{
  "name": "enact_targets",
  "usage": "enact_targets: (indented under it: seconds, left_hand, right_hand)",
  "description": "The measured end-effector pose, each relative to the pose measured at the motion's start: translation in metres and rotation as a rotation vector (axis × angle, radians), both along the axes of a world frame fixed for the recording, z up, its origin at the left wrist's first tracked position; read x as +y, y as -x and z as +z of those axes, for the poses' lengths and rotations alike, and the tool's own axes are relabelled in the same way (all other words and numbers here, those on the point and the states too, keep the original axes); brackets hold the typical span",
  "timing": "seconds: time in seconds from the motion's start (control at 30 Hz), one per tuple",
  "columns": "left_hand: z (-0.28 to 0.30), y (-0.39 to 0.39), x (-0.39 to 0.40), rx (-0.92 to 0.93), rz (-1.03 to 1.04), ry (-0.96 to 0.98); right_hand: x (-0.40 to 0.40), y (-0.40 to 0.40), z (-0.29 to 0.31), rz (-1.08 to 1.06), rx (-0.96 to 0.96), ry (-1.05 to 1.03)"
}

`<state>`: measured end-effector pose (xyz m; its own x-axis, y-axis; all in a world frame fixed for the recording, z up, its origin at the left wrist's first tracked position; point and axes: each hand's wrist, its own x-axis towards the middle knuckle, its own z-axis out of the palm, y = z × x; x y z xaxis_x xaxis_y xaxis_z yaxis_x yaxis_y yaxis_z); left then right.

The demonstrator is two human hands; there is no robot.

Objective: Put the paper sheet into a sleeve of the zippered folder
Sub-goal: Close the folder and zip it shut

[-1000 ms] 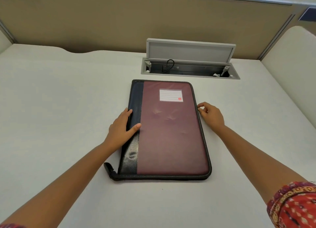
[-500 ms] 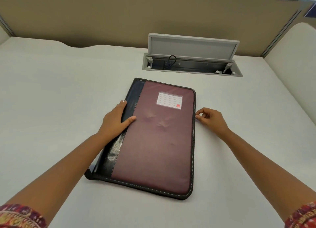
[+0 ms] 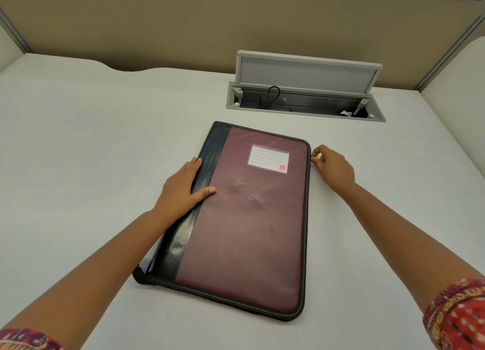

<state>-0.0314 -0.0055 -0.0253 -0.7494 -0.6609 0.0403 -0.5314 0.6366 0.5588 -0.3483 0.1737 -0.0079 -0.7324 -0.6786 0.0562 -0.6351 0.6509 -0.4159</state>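
A closed zippered folder (image 3: 249, 218), maroon with a black spine strip and a white label window, lies flat on the white desk (image 3: 78, 166), turned slightly clockwise. My left hand (image 3: 183, 189) rests on the black spine, thumb across the cover and fingers along the left edge. At the folder's upper right edge, my right hand (image 3: 332, 166) pinches a small metal zipper pull (image 3: 317, 156). No paper sheet is in view.
An open grey cable tray (image 3: 304, 105) with a raised lid and a black cable sits in the desk behind the folder. Beige partition panels (image 3: 183, 21) close off the back; a white panel stands at the right.
The folder has rotated so its near end swings left. My right hand moved up the folder's right edge toward the top corner. My left hand stayed on the spine.
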Motion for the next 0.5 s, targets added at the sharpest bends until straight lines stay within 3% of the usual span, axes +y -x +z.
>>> enact_targets:
  seconds: [0.3, 0.5]
  left_hand:
    - [0.001, -0.002, 0.000, 0.007, -0.006, -0.006]
    - [0.000, -0.002, 0.000, 0.001, -0.005, -0.003]
  right_hand:
    - [-0.037, 0.035, 0.012, 0.189, 0.318, -0.258]
    - [-0.050, 0.058, 0.025, 0.492, 0.484, -0.414]
